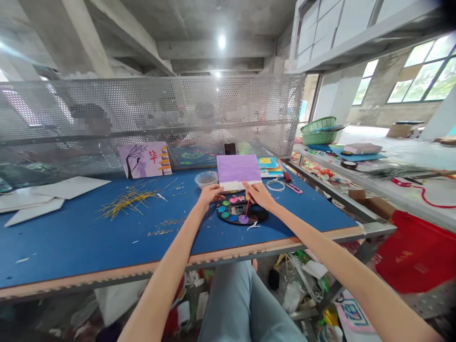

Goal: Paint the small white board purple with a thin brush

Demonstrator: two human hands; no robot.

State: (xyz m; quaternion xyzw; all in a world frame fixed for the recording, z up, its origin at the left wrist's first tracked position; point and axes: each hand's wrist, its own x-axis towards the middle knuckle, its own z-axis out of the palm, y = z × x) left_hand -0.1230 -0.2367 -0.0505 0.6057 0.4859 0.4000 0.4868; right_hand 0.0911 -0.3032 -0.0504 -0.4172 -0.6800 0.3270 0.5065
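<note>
A canvas (239, 168) painted purple, with a white strip along its bottom, stands tilted up just beyond my hands. My left hand (209, 195) holds its lower left corner with bent fingers. In my right hand (259, 194) is a thin red paintbrush (247, 207), gripped near the canvas's lower edge. The brush points down, its tip at the purple well of a black paint palette (223, 220). That palette lies under both hands and has wells of green, blue, pink and brown paint.
Behind my left hand stands a clear plastic bowl (205, 179). A finished-looking painting (145, 160) leans on the perforated metal screen (142, 104). Yellow stalks (130, 199) and white boards (53, 194) lie leftward. A pink cutter (294, 188) lies right.
</note>
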